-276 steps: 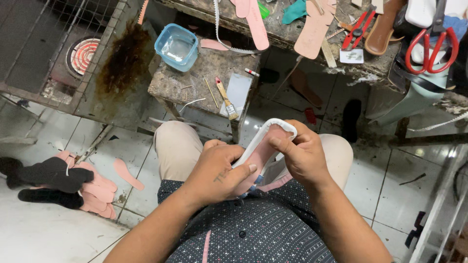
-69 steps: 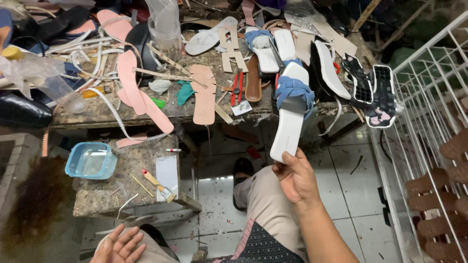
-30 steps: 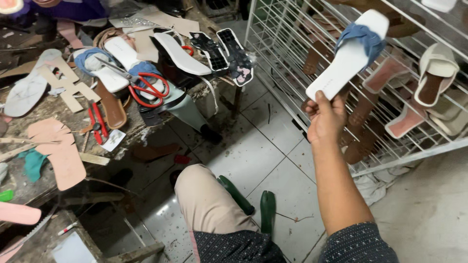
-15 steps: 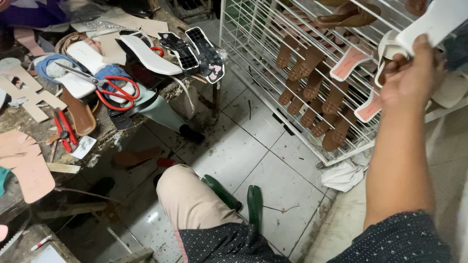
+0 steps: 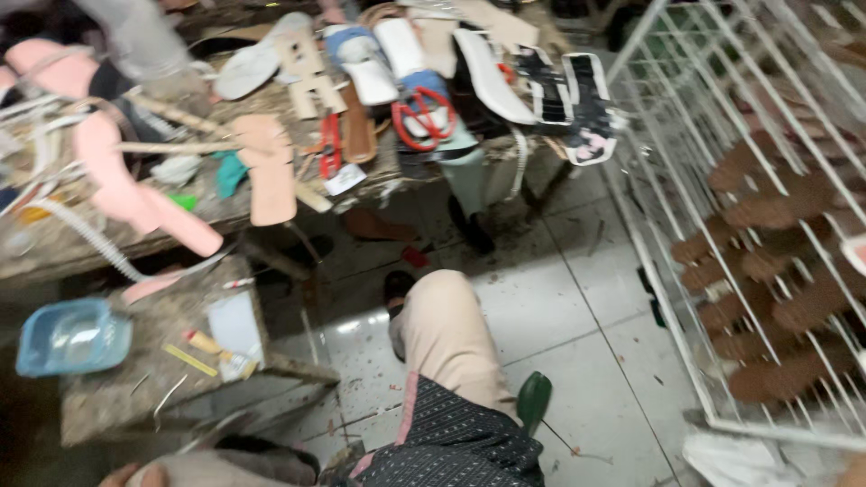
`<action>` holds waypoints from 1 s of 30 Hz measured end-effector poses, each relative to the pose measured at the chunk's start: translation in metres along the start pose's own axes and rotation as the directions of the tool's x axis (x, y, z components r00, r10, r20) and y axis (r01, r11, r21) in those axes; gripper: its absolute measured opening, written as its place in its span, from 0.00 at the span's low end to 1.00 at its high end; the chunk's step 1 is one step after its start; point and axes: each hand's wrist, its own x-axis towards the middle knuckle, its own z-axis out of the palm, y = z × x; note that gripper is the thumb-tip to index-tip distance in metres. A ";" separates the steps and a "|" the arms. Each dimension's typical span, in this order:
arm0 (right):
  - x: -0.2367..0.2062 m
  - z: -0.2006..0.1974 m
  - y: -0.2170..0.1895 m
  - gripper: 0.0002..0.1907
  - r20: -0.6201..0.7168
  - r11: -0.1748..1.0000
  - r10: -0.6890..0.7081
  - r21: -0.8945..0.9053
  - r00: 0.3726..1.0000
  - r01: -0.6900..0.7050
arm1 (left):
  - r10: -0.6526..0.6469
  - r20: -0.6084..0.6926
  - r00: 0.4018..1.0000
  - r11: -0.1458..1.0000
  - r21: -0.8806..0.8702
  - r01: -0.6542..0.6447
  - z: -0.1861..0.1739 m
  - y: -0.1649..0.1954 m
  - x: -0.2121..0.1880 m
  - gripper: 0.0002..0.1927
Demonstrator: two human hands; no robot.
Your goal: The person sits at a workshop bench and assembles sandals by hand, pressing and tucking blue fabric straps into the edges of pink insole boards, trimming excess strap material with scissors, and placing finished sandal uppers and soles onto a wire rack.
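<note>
Only a sliver of the left hand [image 5: 135, 474] shows at the near left edge — its grip cannot be told, the right hand out of view. On the far bench [image 5: 108, 239] lie two red-handled scissors [image 5: 422, 115] — and one blue tub [image 5: 61, 335] sits on the nearer block.

One blue tub [image 5: 61, 336], two red-handled scissors [image 5: 422, 115]

Looking down past my knee [image 5: 446, 338] in beige trousers, I see only a sliver of my left hand [image 5: 135, 475] at the bottom edge, lying on my other leg, its grip hidden; my right hand is out of frame. Ahead, the cluttered workbench [image 5: 108, 239] carries pink insoles [image 5: 126, 194], a tan sole [image 5: 269, 171], red-handled scissors [image 5: 422, 113] and white sandals [image 5: 383, 63]. A blue plastic tub [image 5: 63, 336] sits on the low stone block [image 5: 162, 361] to my left, and a white wire rack [image 5: 722, 225] of brown soles [image 5: 767, 261] stands to my right on the tiled floor [image 5: 577, 334].
</note>
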 end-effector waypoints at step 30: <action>-0.588 0.200 0.306 0.13 0.845 0.486 -0.031 0.480 -0.534 0.731 | -0.206 -0.136 0.969 0.978 -0.007 0.207 -0.016 -0.036 -0.006 0.19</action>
